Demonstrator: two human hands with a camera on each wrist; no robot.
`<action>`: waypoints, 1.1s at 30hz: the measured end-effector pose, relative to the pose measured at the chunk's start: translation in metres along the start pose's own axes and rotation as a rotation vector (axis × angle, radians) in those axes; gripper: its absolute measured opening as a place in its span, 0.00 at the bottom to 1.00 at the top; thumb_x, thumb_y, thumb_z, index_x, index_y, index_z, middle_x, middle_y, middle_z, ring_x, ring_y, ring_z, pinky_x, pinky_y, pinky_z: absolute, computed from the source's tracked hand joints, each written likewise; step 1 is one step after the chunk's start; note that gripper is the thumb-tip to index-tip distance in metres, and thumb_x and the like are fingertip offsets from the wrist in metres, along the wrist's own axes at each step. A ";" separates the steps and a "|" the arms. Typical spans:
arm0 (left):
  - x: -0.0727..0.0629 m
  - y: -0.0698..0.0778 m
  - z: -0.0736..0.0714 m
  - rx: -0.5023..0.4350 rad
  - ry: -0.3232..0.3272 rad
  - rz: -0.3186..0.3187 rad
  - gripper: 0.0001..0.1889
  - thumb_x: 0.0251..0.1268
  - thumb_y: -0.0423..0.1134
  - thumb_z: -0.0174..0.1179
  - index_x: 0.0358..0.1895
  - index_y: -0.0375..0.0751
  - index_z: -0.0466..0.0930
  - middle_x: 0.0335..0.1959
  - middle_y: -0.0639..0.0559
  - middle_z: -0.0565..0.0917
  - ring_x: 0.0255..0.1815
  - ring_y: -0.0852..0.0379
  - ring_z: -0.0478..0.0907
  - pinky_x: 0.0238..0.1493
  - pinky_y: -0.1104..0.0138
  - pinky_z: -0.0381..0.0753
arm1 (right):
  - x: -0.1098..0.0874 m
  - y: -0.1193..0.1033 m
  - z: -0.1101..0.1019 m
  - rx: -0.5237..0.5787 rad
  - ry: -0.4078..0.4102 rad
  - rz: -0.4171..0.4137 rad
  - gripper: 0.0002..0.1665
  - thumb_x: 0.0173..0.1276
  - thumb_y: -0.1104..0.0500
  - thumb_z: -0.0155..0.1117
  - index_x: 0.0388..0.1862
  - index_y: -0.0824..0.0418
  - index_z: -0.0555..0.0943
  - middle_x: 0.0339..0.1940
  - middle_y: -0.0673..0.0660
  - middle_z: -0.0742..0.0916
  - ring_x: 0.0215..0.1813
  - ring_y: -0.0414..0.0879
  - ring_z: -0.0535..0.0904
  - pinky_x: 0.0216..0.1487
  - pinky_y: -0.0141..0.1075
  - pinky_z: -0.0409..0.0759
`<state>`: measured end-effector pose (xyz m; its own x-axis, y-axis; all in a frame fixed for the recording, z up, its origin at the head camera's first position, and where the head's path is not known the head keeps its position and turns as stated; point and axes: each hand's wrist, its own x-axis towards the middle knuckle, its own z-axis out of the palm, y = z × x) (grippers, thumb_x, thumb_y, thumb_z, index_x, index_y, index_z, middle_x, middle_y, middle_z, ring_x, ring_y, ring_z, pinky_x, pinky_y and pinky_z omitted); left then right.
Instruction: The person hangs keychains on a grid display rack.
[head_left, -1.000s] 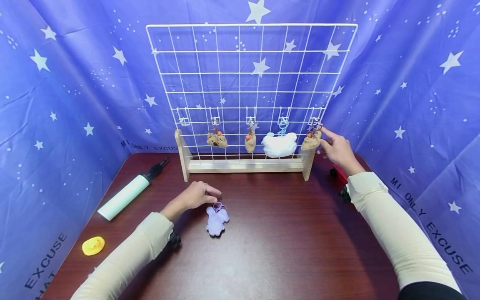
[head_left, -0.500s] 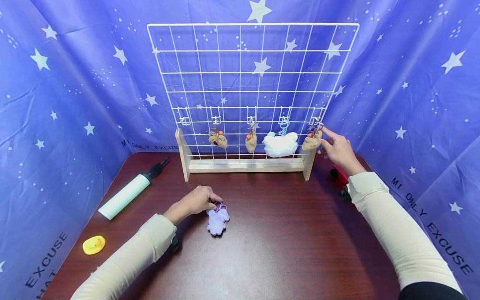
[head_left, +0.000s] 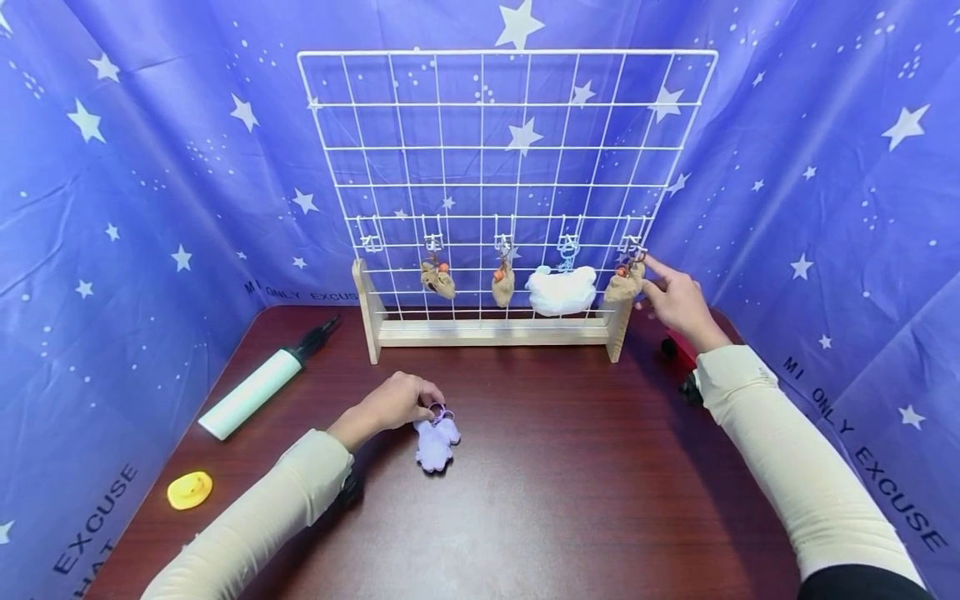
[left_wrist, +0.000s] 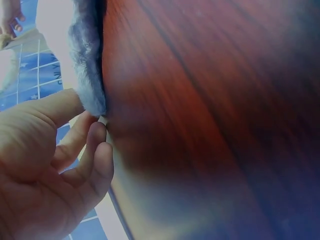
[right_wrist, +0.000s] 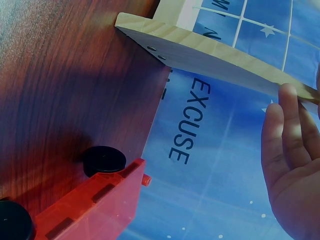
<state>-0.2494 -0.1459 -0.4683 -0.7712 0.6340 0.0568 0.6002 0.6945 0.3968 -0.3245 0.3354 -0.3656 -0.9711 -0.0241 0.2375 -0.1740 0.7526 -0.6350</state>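
Note:
A small purple plush keychain [head_left: 435, 446] with a purple ring lies on the table in the head view. My left hand [head_left: 393, 402] pinches its top end near the ring. In the left wrist view the thumb and fingers meet at the fuzzy edge of the plush [left_wrist: 89, 65]. At the right end of a white wire grid rack [head_left: 491, 185], my right hand [head_left: 681, 302] holds the right side of a brown plush keychain [head_left: 622, 285] hanging at the last hook. The right wrist view shows several fingers of that hand [right_wrist: 295, 165] beside the wooden stand, with its grip out of frame.
Two more brown plush keychains [head_left: 438, 279] and a white plush [head_left: 562, 292] hang from the rack; its leftmost hook [head_left: 371, 243] is bare. An umbrella [head_left: 255, 392] and a yellow object [head_left: 189, 490] lie left. A red wheeled toy [right_wrist: 95, 200] stands right.
My left hand has come down slightly, and its thumb and fingers have closed on the top of the purple plush keychain. The right hand stays at the brown plush keychain.

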 end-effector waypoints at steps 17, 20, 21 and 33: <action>-0.005 -0.008 -0.002 -0.156 0.023 -0.002 0.10 0.62 0.35 0.69 0.45 0.50 0.91 0.28 0.63 0.89 0.26 0.73 0.73 0.29 0.75 0.73 | 0.002 0.000 0.000 -0.006 0.008 -0.012 0.33 0.79 0.59 0.54 0.81 0.52 0.63 0.32 0.70 0.90 0.25 0.54 0.88 0.24 0.36 0.84; -0.006 -0.009 -0.004 -0.146 0.037 0.008 0.10 0.63 0.37 0.69 0.46 0.52 0.92 0.37 0.61 0.92 0.31 0.73 0.77 0.33 0.75 0.76 | 0.002 0.000 -0.001 -0.009 0.013 -0.014 0.33 0.79 0.60 0.54 0.81 0.52 0.63 0.32 0.70 0.91 0.25 0.54 0.88 0.23 0.33 0.82; -0.007 -0.009 -0.005 -0.145 0.045 0.008 0.10 0.63 0.37 0.70 0.46 0.52 0.92 0.40 0.60 0.92 0.34 0.73 0.79 0.34 0.75 0.77 | 0.001 0.000 -0.001 -0.009 0.014 -0.014 0.33 0.79 0.60 0.54 0.81 0.52 0.63 0.32 0.70 0.91 0.24 0.53 0.88 0.23 0.33 0.83; -0.012 -0.008 -0.021 -0.229 0.109 -0.045 0.12 0.64 0.38 0.69 0.50 0.50 0.91 0.45 0.55 0.92 0.36 0.69 0.80 0.37 0.74 0.78 | 0.000 0.002 0.001 -0.022 0.006 0.008 0.33 0.80 0.58 0.53 0.81 0.51 0.62 0.35 0.71 0.90 0.24 0.51 0.87 0.25 0.35 0.83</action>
<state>-0.2494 -0.1668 -0.4527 -0.8220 0.5549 0.1279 0.5103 0.6180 0.5980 -0.3254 0.3367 -0.3674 -0.9714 -0.0137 0.2371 -0.1624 0.7669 -0.6209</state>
